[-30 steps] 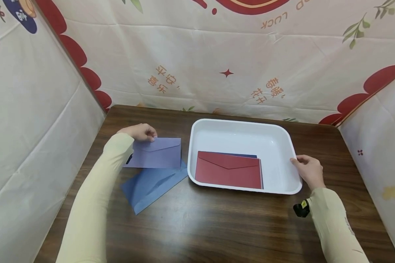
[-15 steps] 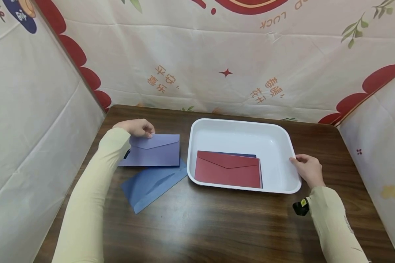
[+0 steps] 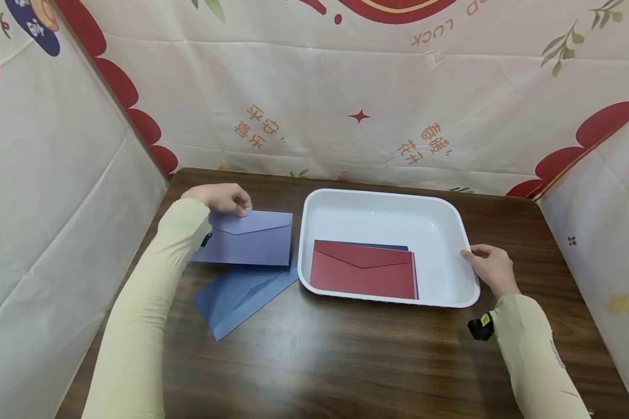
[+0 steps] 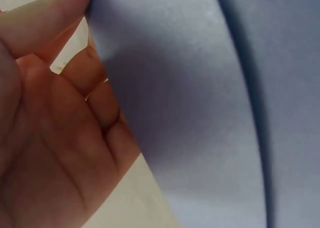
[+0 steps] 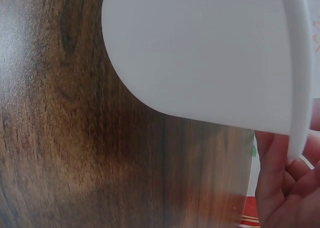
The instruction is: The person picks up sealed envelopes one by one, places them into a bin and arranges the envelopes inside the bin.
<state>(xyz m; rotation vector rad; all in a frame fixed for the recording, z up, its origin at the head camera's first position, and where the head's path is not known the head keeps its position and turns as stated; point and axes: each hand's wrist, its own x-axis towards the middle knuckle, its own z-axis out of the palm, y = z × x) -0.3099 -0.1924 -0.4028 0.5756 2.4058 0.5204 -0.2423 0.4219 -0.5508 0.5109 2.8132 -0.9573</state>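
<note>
At the left of the table my left hand pinches the top edge of a lavender envelope, its flap side showing. In the left wrist view the thumb lies over the near face of that envelope. Below it a blue envelope lies askew on the table, partly covered, its right corner close to a white tray. My right hand grips the right rim of the tray, thumb on the inside. Inside the tray a red envelope lies on top of others, with a dark blue envelope peeking out behind.
The dark wooden table is closed in by a printed cloth backdrop at the back and pale cloth walls at both sides. The tray's walls stand raised around the envelopes.
My left hand and the lavender envelope have risen a little toward the back, then shifted slightly right. More of the blue envelope shows below. The right hand stays on the tray's rim.
</note>
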